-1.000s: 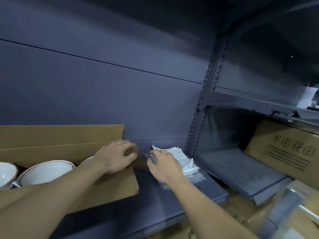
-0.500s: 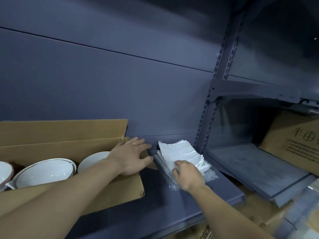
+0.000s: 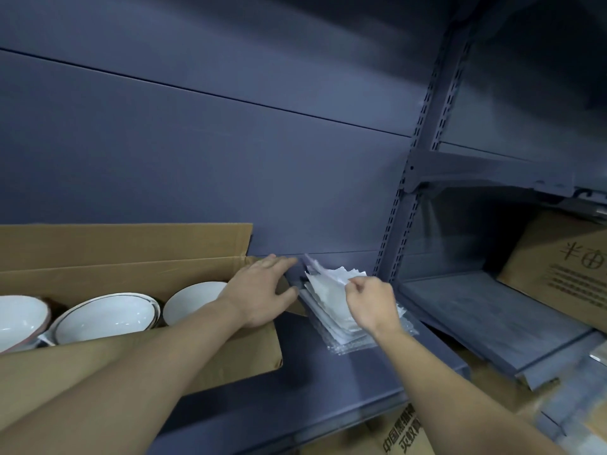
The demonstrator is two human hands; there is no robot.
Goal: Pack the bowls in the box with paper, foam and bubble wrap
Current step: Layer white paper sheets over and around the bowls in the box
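Observation:
An open cardboard box stands on the grey shelf at the left, with white bowls side by side inside it. My left hand rests on the box's right end flap, fingers spread. To the right of the box lies a stack of white paper sheets on top of clear bubble wrap. My right hand pinches the top sheets at their far edge and lifts them, so they curl up from the stack.
The grey shelf ends at a front edge close to me. A perforated upright post stands right of the stack. Beyond it a lower shelf bay holds a printed carton. Another carton sits below the shelf edge.
My right hand moved from the near edge of the paper stack to its far edge and raised the top sheets. My left hand stayed on the box flap.

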